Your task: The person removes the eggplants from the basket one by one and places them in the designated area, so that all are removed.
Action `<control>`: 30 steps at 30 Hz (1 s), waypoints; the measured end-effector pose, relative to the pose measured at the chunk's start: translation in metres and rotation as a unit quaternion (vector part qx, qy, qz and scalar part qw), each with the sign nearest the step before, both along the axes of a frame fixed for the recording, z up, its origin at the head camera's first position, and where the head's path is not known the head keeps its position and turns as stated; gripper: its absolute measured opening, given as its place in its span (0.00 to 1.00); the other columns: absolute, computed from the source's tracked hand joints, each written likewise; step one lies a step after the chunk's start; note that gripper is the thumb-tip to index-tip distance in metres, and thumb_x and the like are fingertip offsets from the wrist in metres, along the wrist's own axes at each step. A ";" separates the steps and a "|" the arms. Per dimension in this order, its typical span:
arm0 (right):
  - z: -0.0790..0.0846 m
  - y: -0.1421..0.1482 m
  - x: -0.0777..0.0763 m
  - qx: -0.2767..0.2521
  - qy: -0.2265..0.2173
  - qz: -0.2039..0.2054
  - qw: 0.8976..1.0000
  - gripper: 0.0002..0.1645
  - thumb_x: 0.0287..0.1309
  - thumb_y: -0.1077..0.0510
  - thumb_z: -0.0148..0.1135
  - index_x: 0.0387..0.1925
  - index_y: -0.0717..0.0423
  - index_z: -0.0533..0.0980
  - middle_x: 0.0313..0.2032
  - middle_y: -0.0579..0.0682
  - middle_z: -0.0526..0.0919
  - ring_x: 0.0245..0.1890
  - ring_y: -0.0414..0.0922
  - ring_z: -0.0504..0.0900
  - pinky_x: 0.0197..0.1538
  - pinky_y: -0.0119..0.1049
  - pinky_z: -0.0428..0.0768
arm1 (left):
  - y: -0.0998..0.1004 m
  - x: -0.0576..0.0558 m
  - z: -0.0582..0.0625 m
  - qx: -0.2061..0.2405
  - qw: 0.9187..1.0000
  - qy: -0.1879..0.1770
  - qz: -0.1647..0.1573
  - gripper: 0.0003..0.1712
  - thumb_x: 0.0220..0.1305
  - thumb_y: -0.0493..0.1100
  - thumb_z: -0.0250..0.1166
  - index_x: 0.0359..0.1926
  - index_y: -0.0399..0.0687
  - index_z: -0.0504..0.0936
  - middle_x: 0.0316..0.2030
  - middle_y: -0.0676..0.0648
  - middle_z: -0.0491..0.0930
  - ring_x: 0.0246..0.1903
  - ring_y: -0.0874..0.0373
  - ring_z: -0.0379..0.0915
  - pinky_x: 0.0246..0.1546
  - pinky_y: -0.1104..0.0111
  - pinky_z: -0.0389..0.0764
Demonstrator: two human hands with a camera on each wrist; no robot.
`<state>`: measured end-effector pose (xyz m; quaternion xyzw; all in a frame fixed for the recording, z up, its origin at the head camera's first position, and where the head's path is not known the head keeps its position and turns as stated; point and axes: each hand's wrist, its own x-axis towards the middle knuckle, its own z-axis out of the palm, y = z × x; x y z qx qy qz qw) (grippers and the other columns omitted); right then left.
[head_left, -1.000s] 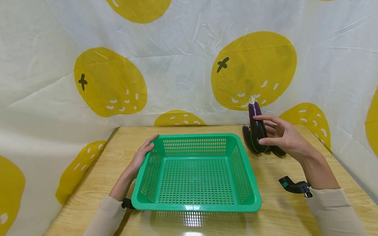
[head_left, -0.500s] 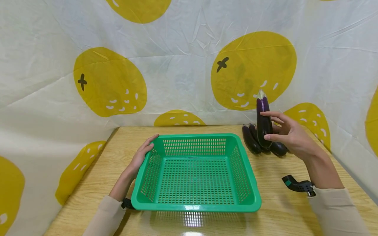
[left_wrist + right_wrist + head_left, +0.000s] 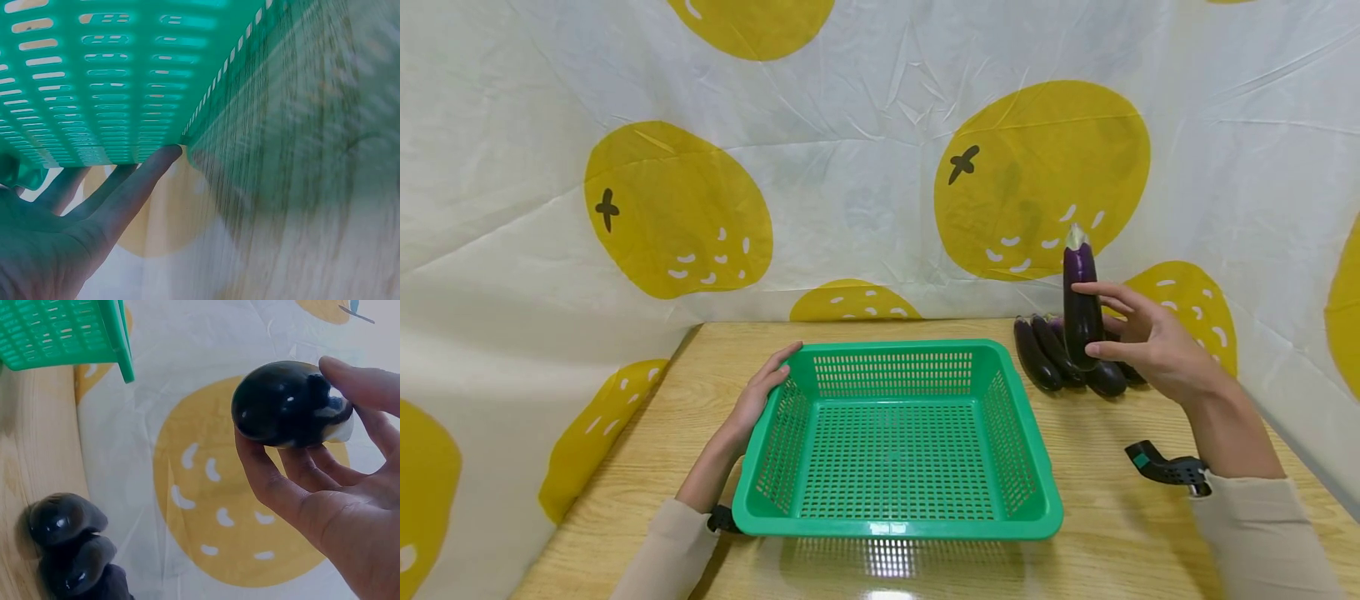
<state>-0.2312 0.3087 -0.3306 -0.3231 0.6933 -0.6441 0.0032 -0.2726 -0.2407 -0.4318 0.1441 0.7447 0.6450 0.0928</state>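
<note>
My right hand [image 3: 1153, 337] pinches a dark purple eggplant [image 3: 1081, 308] between thumb and fingers, nearly upright, pale stem end up, raised above the table. In the right wrist view its rounded, glossy bottom [image 3: 281, 403] faces the camera. Several more eggplants [image 3: 1037, 357] lie side by side on the table just behind and below that hand, partly hidden by it. At the upper left corner of a green plastic basket [image 3: 895, 530], my left hand [image 3: 760, 400] holds the rim, its fingers [image 3: 134, 194] along the outside wall. Nothing lies in the basket.
The wooden table [image 3: 662, 417] carries the basket at its middle and the eggplants at its back right. A white cloth [image 3: 850, 208] printed with yellow fruit hangs behind the table and along its sides.
My right hand has lifted the eggplant off the pile and carried it slightly right, which uncovers more of the eggplants below. The left hand and basket stay put.
</note>
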 end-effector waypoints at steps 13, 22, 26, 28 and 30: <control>-0.002 0.018 0.003 0.017 -0.008 -0.066 0.998 0.47 0.61 0.84 0.54 0.78 0.59 0.59 0.81 0.51 0.45 0.69 0.39 0.66 0.54 0.27 0.81 | 0.000 -0.001 -0.001 0.002 1.000 -0.001 0.000 0.30 0.85 0.54 0.38 0.83 0.61 0.53 0.82 0.46 0.51 0.77 0.43 0.52 0.62 0.68 0.68; 0.002 0.037 0.000 -0.057 0.008 -0.031 0.998 0.53 0.60 0.87 0.50 0.81 0.58 0.49 0.65 0.52 0.71 0.57 0.43 0.82 0.51 0.32 0.83 | 0.000 -0.001 -0.001 0.001 1.000 0.004 0.001 0.30 0.85 0.54 0.39 0.83 0.61 0.53 0.82 0.48 0.49 0.78 0.44 0.50 0.64 0.66 0.65; 0.001 0.048 0.002 -0.063 0.009 -0.064 0.996 0.56 0.58 0.89 0.49 0.82 0.55 0.48 0.63 0.52 0.71 0.55 0.42 0.81 0.50 0.29 0.83 | 0.000 -0.001 0.000 0.003 1.000 0.003 -0.001 0.30 0.85 0.54 0.39 0.83 0.61 0.53 0.82 0.47 0.49 0.78 0.44 0.51 0.63 0.68 0.67; -0.001 0.053 0.004 -0.048 -0.002 -0.103 0.993 0.57 0.58 0.88 0.51 0.82 0.51 0.49 0.64 0.49 0.69 0.56 0.42 0.77 0.50 0.26 0.81 | 0.000 -0.001 0.000 0.003 1.000 0.003 -0.002 0.30 0.85 0.54 0.38 0.83 0.60 0.53 0.82 0.47 0.49 0.78 0.44 0.50 0.63 0.69 0.68; -0.002 0.058 0.004 -0.023 -0.016 -0.146 0.989 0.56 0.60 0.85 0.55 0.82 0.47 0.52 0.66 0.44 0.67 0.59 0.39 0.71 0.52 0.22 0.76 | 0.000 -0.001 0.000 0.003 1.000 0.003 -0.002 0.31 0.85 0.54 0.38 0.83 0.60 0.53 0.82 0.47 0.49 0.78 0.43 0.50 0.62 0.69 0.68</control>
